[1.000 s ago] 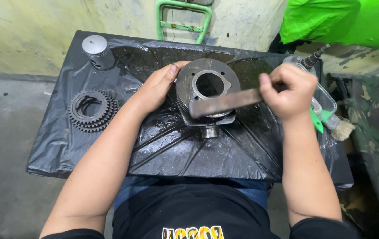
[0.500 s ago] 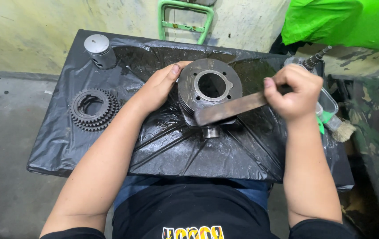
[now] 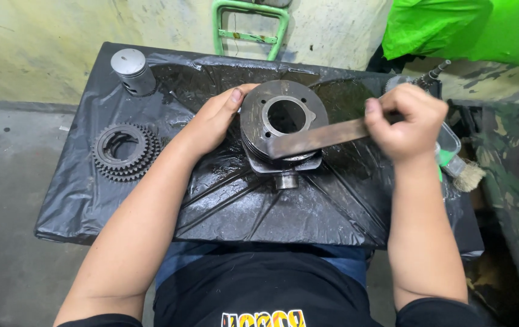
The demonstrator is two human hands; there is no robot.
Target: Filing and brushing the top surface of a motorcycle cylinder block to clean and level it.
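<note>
A dark finned engine cylinder (image 3: pixel 253 118) with a round bore stands in the middle of a small table covered in black plastic (image 3: pixel 229 200). My left hand (image 3: pixel 214 118) rests against its left side, thumb at the top rim. My right hand (image 3: pixel 405 121) grips one end of a flat metal scraper blade (image 3: pixel 317 138). The blade lies across the cylinder's top face, its tip at the near edge of the bore.
A grey piston (image 3: pixel 132 71) stands at the table's far left corner. A stack of toothed gears (image 3: pixel 125 151) lies at the left. A brush (image 3: pixel 462 175) and a clear container (image 3: pixel 447 142) sit at the right edge. A green frame (image 3: pixel 250 27) and green bag (image 3: pixel 471 30) lie beyond.
The right hand has kept the blade on the cylinder's top face, shifting it slightly along the near edge of the bore. The left hand stays on the cylinder's side.
</note>
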